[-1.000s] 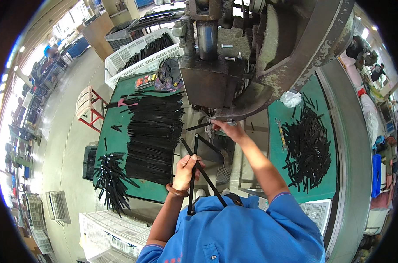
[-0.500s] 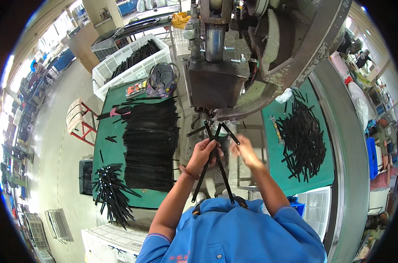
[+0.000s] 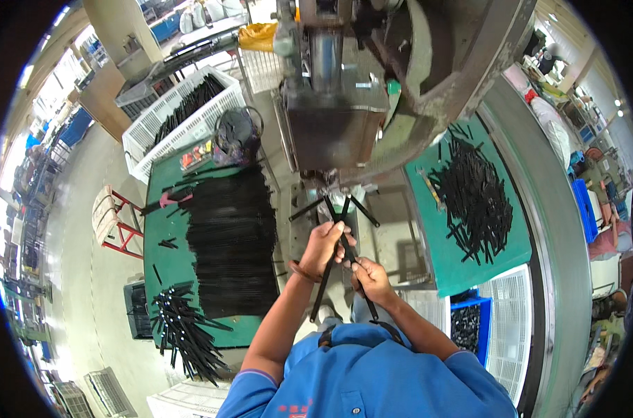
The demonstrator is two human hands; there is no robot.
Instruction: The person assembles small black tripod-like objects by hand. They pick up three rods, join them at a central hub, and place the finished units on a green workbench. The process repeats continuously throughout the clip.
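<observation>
Two long black metal-looking strips (image 3: 319, 298) cross in an X in front of the press (image 3: 330, 132). A short black strip (image 3: 304, 209) angles out from the upper end on the left, and another short strip (image 3: 365, 212) from the one on the right. My left hand (image 3: 322, 248) is closed around the crossing, thumb on top. Just below and to the right, my right hand (image 3: 373, 280) grips the strip that runs down to the right. The upper ends lie close to the underside of the press head, where their exact contact is hidden.
On the left, a green table (image 3: 164, 244) bears rows of long black strips (image 3: 233, 244), a loose bundle (image 3: 180, 320) and a dark bag (image 3: 238, 132). A green table (image 3: 462, 275) on the right holds piled short strips (image 3: 476, 198) and a wrench (image 3: 431, 188). White crates (image 3: 508, 317) stand nearby.
My right hand has come down and left from beside the right short strip to grip the long strip. The left short strip has swung lower and outward. The whole view has shifted slightly.
</observation>
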